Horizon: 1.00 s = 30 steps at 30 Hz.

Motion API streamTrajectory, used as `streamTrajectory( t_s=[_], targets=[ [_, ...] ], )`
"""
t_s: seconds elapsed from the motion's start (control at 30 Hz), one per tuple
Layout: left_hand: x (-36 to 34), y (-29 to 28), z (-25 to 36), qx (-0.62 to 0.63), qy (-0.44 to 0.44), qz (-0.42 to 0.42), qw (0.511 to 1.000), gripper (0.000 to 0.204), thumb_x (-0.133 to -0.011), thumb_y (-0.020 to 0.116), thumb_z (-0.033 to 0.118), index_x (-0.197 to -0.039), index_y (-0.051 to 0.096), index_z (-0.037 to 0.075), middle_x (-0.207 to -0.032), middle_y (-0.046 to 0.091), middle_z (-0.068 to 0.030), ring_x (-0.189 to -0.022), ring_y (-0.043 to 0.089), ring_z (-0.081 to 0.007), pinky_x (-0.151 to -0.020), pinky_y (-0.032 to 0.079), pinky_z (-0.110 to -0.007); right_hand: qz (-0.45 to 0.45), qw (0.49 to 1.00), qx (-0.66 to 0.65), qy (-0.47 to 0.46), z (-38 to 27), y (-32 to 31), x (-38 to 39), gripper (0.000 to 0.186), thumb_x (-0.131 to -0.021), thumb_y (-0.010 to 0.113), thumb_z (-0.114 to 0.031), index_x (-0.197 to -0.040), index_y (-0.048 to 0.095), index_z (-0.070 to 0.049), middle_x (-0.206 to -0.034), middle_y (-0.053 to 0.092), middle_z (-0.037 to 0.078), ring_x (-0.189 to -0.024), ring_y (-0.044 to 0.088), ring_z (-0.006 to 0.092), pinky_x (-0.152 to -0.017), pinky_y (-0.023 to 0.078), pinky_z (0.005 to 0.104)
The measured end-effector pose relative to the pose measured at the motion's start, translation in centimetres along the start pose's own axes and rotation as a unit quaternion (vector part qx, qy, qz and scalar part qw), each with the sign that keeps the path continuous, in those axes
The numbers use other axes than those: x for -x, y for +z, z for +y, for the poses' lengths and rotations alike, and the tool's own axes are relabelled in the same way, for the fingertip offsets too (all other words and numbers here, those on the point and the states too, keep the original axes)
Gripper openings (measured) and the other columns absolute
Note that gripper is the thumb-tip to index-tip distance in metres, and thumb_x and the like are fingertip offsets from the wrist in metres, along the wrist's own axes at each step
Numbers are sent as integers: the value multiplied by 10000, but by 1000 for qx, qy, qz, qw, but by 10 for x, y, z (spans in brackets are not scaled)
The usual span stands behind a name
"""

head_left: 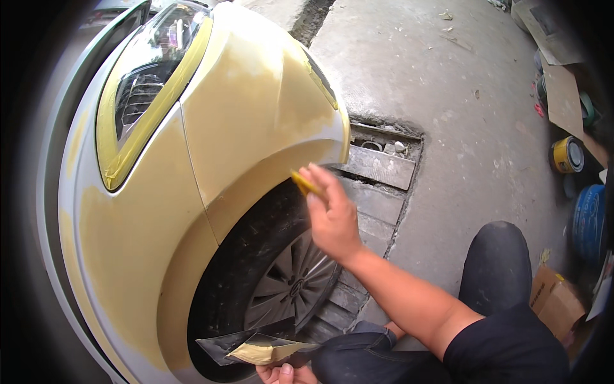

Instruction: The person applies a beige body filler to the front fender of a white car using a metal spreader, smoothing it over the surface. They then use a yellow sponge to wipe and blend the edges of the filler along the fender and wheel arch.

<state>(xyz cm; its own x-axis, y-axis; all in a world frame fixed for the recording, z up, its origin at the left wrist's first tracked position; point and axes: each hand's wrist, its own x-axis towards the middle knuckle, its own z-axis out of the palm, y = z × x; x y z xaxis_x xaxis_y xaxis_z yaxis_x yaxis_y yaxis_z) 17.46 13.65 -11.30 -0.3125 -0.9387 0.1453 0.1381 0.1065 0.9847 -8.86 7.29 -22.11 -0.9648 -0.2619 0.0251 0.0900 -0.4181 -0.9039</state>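
Note:
My right hand holds a small yellow spreader against the lower edge of a car's wheel arch, where the panel is covered in yellowish filler. At the bottom of the view my left hand grips a dark flat board loaded with a lump of yellow filler. The car's fender and bumper are coated in the same yellow. A headlight edged with yellow masking tape sits at the upper left. The wheel is below my right hand.
A floor drain with metal slats runs under the car on the concrete floor. Cardboard sheets, a yellow tin, a blue container and a cardboard box lie at the right. My knee is bent at the lower right.

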Motion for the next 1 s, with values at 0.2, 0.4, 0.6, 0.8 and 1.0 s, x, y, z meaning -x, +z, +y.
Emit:
streamTrajectory(
  t_s=[0.2, 0.4, 0.6, 0.8, 1.0],
  targets=[
    [-2, 9, -3, 15, -8, -35, 999, 699, -704, 484, -57, -1399, 419, -23, -1349, 523, -205, -1247, 508, -324, -1106, 383, -454, -60, 992, 71, -86, 0, 8, 18, 470, -828, 564, 105, -1269, 572, -56, -1168, 608, 174, -1095, 598, 331, -951, 478, 367],
    [0, 16, 2, 20, -39, -23, 999, 547, -776, 499, -43, -1322, 496, 3, -1298, 565, -181, -1185, 553, -323, -1045, 424, -496, 34, 999, -11, 39, 14, -7, 3, 416, -878, 533, 67, -1284, 543, -25, -1228, 608, 177, -1150, 591, 336, -983, 473, 369],
    [-4, 6, -6, 45, -48, -60, 996, 617, -761, 475, -93, -1368, 464, 19, -1333, 550, -185, -1220, 538, -340, -1070, 405, -525, -37, 997, 47, -50, 20, 3, 13, 413, -877, 553, 40, -1282, 547, -39, -1239, 598, 172, -1152, 587, 324, -992, 460, 358],
    [-6, 8, -8, 52, -68, -74, 994, 614, -762, 470, -89, -1365, 472, 26, -1337, 545, -189, -1227, 528, -359, -1063, 404, -548, 44, 985, -70, 151, 66, -31, -4, 453, -919, 458, 40, -1369, 412, 3, -1292, 603, 172, -1251, 546, 230, -1050, 417, 328],
    [-4, 3, -17, 24, -76, -75, 994, 616, -769, 474, -88, -1373, 467, 32, -1341, 542, -189, -1232, 525, -358, -1059, 408, -545, 87, 983, -45, 154, 99, -34, -43, 431, -915, 493, 23, -1343, 459, -10, -1285, 597, 190, -1208, 583, 262, -1030, 434, 349]
  ],
)
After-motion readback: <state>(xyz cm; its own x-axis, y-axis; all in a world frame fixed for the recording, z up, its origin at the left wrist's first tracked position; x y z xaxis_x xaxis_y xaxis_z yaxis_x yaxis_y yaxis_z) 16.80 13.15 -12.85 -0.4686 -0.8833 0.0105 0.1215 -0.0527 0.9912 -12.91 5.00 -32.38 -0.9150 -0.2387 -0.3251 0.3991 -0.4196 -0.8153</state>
